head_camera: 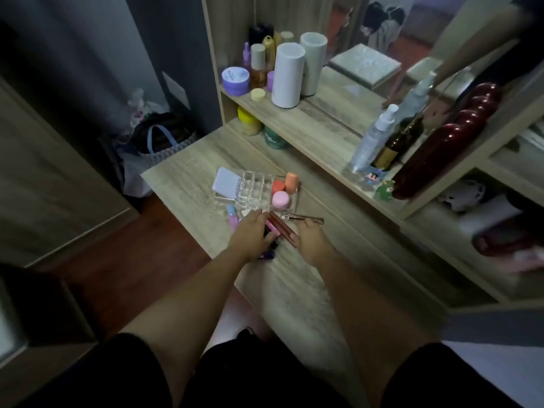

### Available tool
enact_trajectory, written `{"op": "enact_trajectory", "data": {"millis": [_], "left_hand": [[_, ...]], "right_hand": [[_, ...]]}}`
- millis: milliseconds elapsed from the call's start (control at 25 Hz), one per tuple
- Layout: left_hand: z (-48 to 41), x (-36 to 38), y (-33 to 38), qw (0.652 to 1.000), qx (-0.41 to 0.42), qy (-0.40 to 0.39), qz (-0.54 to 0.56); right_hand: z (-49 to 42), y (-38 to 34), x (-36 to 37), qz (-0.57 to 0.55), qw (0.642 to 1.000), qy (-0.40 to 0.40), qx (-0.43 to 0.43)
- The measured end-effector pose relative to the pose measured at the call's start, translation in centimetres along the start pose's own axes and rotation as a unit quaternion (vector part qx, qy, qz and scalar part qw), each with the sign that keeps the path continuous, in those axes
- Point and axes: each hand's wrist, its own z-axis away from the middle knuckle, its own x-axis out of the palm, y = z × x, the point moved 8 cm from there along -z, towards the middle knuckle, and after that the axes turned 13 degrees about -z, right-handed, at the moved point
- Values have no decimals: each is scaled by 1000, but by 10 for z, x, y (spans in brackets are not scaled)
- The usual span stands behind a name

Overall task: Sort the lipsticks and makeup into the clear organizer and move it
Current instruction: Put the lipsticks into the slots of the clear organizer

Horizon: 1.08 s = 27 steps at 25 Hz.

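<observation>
Mid-frame on the wooden desk sits the clear organizer, holding a pale compact at its left and pink and orange jars at its right. Just below it, the left hand covers a pile of lipsticks; the right hand touches their right edge.

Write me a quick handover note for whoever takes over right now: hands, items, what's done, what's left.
Left hand rests on the loose lipstick tubes in front of the clear organizer; grip unclear.
Right hand is beside the same pile; grip unclear.
Done: white compact in the left section, pink jar, red jar and orange sponge in the right.
Left: grid slots look empty; slot the tubes, including the pink tube, then move the organizer.
</observation>
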Motion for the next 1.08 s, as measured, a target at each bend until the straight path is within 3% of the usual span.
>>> {"op": "enact_trajectory", "data": {"millis": [320, 600, 1080], "left_hand": [[-23, 24, -3, 993, -113, 44, -11], [-28, 33, -6, 992, -117, 35, -25], [-30, 31, -8, 990, -131, 43, 26]], "right_hand": [[-21, 31, 7, -130, 991, 9, 18], [-26, 36, 6, -165, 986, 24, -22], [-29, 42, 9, -198, 979, 36, 13]]}}
